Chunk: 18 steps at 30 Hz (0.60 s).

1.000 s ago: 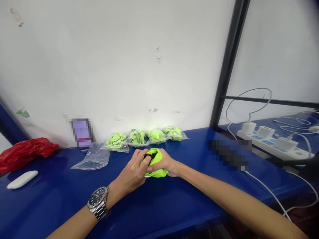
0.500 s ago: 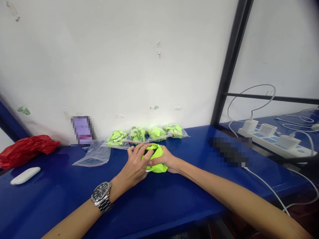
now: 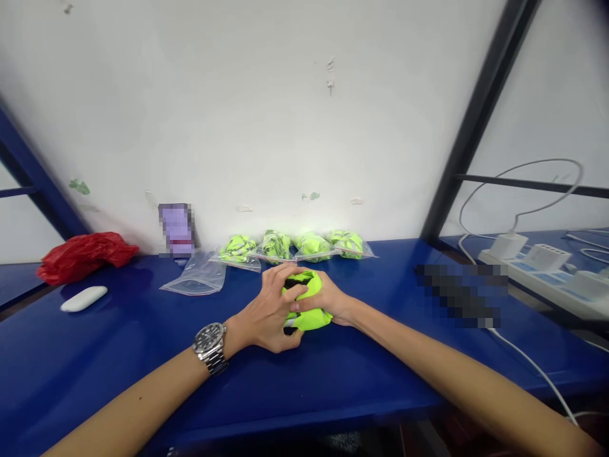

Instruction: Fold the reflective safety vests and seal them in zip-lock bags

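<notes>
A bunched-up neon yellow-green reflective vest (image 3: 316,317), with grey strips and a dark part showing, is held just over the blue table between both hands. My left hand (image 3: 276,308), with a steel watch on its wrist, curls its fingers over the bundle's left and top. Round the right side wraps my right hand (image 3: 330,297), its thumb lying across the front. Behind them several clear zip bags stand in a row with similar bundles inside, such as this bagged vest (image 3: 311,246). A flat zip bag (image 3: 197,276) with nothing in it lies left of the row.
On the left are a red plastic bag (image 3: 85,257) and a white oval case (image 3: 84,299). A blurred phone (image 3: 178,230) leans on the wall. To the right lie a blurred black object (image 3: 457,295) with a white cable and a power strip (image 3: 533,270) with chargers.
My left hand has shifted its grip on the vest, with the thumb now lower and apart from the fingers. The view has turned slightly. The right hand keeps its hold.
</notes>
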Motion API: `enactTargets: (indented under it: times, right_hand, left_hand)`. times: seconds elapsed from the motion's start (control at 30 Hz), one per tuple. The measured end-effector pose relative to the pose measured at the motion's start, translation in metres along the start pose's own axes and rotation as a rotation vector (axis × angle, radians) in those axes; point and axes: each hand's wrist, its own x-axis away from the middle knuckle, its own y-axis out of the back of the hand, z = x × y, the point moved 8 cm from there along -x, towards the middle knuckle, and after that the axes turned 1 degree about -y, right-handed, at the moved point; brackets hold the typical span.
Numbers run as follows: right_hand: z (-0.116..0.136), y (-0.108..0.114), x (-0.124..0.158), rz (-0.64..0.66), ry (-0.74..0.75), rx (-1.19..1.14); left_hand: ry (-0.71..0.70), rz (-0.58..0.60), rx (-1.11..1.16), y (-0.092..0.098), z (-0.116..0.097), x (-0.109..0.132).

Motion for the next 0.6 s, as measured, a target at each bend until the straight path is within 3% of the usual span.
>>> enactTargets:
  times: [0.3, 0.47, 0.53, 0.6]
  right_hand:
    - [-0.010, 0.006, -0.002, -0.178, 0.053, -0.054]
    - [-0.009, 0.011, -0.004, -0.246, 0.077, -0.071]
    - [-0.005, 0.016, -0.003, -0.284, 0.075, -0.071]
    - [-0.001, 0.023, -0.001, -0.326, 0.049, -0.054]
  left_hand:
    - [0.002, -0.061, -0.141, 0.006, 0.006, 0.002]
    - [0.032, 0.126, -0.228, 0.011, 0.004, -0.001]
    - [0.067, 0.206, -0.263, 0.023, 0.010, 0.001]
    - [0.182, 0.264, -0.334, 0.043, 0.031, 0.010]
